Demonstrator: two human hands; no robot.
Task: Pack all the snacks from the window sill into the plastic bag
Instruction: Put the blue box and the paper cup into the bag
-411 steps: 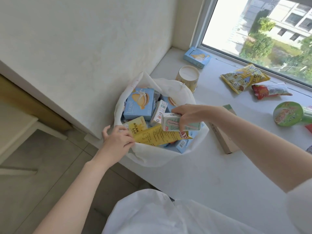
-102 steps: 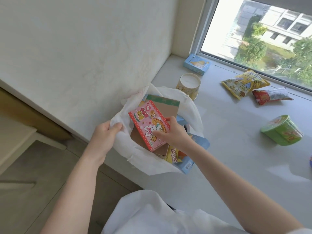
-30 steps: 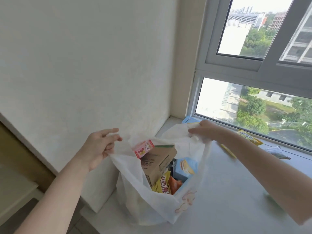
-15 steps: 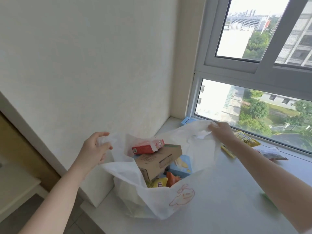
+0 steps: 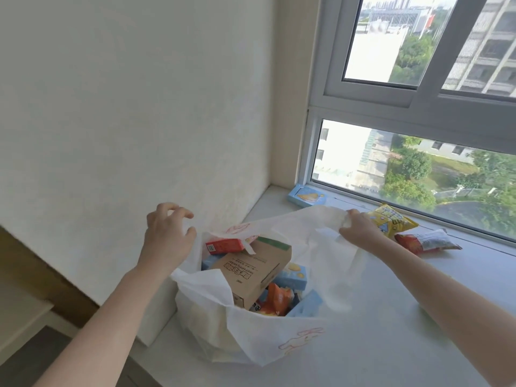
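Bag [image 5: 279, 331] of white plastic stands on the sill [image 5: 363, 344], close to the side wall [image 5: 139, 107], its mouth pulled wide. Right hand [image 5: 356, 229] is closed on the bag's far rim, stretching it toward the window [image 5: 418, 169], likely to keep the opening spread for more snacks. Left hand [image 5: 167, 236] hangs at the bag's wall-side rim with fingers curled and loosely apart; whether it pinches any plastic cannot be told.

Inside the bag, one brown box [image 5: 251, 272] lies tilted on top, with one red box [image 5: 224, 245] at its wall-side edge. Beneath the brown box show one orange packet [image 5: 275, 301] and several blue boxes, at least three, partly buried.

Beyond the bag, three snacks remain on the sill in view: one blue box [image 5: 306, 195] in the corner by the window, one yellow packet [image 5: 391, 223] just past the right hand, and one red packet [image 5: 424, 243] touching the yellow one. More may lie out of view, so packing seems well along but unfinished.
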